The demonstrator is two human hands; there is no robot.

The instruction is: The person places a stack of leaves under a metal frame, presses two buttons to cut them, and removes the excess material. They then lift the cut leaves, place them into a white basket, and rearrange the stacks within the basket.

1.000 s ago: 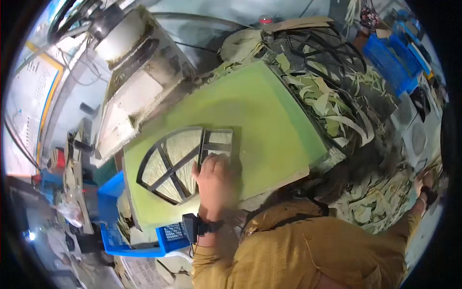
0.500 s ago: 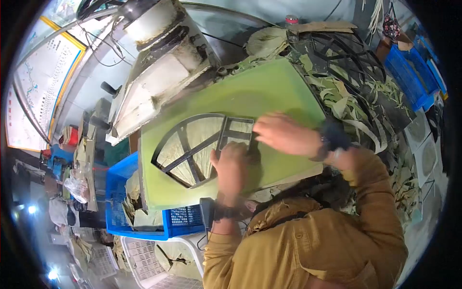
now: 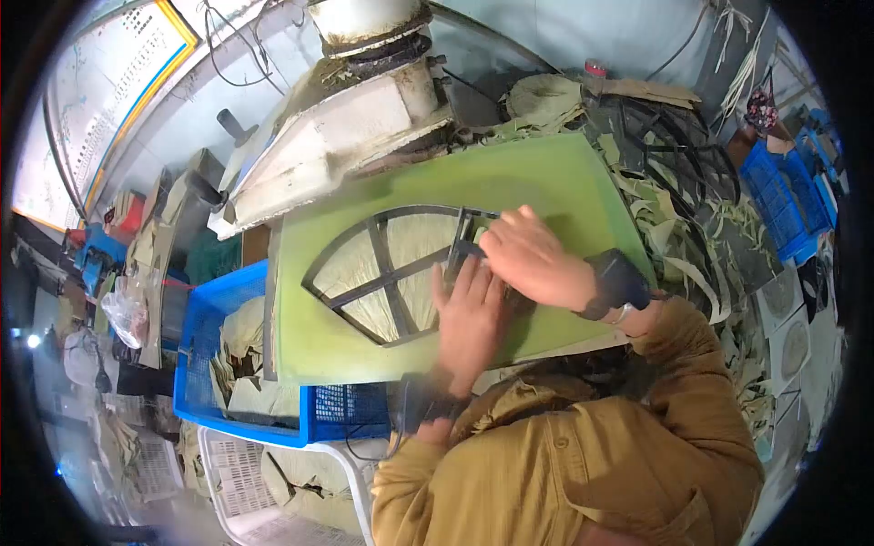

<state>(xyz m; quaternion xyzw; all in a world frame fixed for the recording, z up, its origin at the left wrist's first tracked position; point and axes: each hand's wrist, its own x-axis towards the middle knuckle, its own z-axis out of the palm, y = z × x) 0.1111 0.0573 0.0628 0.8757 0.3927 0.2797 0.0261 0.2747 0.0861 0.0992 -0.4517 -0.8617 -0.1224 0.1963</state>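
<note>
A large fan-shaped black frame (image 3: 385, 271) with crossing bars lies on the green board (image 3: 364, 359), and pale, wrinkled sheet material (image 3: 414, 241) shows through its openings. Beside its right edge is a small black rectangular frame (image 3: 470, 247), partly covered by both hands. My right hand (image 3: 535, 262) is closed over that small frame's right side, fingers bent. Just below it, my left hand (image 3: 473, 314) has its fingers stretched out, the tips at the small frame's lower edge. Whether the left fingertips press on it is hard to see.
A white machine arm (image 3: 355, 118) stands behind the board. Pale green scraps (image 3: 669, 227) and more black frames (image 3: 678, 150) lie to the right. A blue crate (image 3: 305, 428) and a white basket (image 3: 218, 491) holding sheets stand at the lower left.
The view has shifted. The small frame, lying flat beside the fan-shaped one before, now looks tilted. Both hands have come closer together around it, and the left fingers have straightened.
</note>
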